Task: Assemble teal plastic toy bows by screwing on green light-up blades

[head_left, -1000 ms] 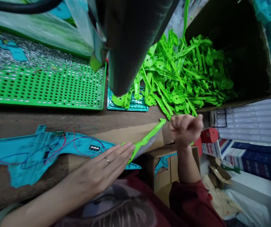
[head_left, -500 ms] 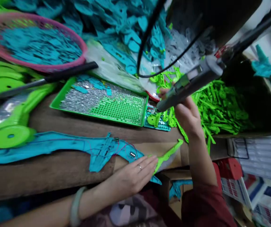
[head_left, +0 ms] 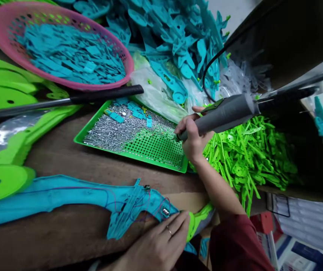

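Note:
My right hand [head_left: 194, 137] is wrapped round a grey electric screwdriver [head_left: 223, 113]. Its tip points left, over the right end of a green perforated tray [head_left: 133, 162] holding many small silver screws [head_left: 105, 130]. Fingers stretched out, my left hand [head_left: 164, 237] lies over the right end of a long blue plastic shell [head_left: 73, 192] and against a green plastic piece [head_left: 198, 222]. Its thumb is hidden. Thin wires and small electronic parts [head_left: 165, 211] show inside the blue shell, close to my left fingertips.
A pink basket [head_left: 93, 84] of small blue pieces stands at the back left, beside a black-handled rod [head_left: 105, 94]. Blue parts [head_left: 175, 37] are heaped behind. Green parts [head_left: 246, 154] spill from a cardboard box [head_left: 316, 150] at right. Green round-ended pieces [head_left: 6, 180] lie at left.
My right hand has brought the screwdriver left and down, from over the small green parts to the screw tray's right end. My left hand stays on the shell; the view has shifted.

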Available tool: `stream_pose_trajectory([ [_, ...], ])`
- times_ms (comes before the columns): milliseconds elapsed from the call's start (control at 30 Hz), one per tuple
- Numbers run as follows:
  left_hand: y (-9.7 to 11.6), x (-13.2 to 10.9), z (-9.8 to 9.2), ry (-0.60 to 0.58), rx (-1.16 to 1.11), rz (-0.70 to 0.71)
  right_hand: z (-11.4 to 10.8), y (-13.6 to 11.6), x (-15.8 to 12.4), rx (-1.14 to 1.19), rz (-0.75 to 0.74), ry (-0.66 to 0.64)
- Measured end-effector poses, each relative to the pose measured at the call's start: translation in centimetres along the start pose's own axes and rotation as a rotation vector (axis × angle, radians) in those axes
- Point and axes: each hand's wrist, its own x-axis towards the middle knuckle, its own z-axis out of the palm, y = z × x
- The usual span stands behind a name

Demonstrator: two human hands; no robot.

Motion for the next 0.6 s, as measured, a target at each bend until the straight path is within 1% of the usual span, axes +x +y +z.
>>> stream_pose_trajectory([
  [100, -0.21, -0.04, -0.25, -0.03, -0.021, -0.002, -0.12, 0.63, -0.32, -0.034, -0.002, -0.011],
  [233, -0.41, 0.02, -0.32, -0.007, -0.03, -0.014, -0.37, 0.58, -0.41, -0.077, 0.037, 0.007],
  [367, -0.34, 0.01, -0.06, 0.012, -0.027, -0.007, -0.31, 0.37, -0.45, 0.024, 0.012, -0.012],
  [433, -0.22, 0.05, 0.08, 0.0, -0.014, 0.01, -0.22, 0.27, -0.47, 0.06, 0.0, -0.004],
  [600, 0.13, 0.61, 0.35, -0.071, 0.011, 0.043, -0.08, 0.15, -0.5, 0.037, 0.053, 0.06],
])
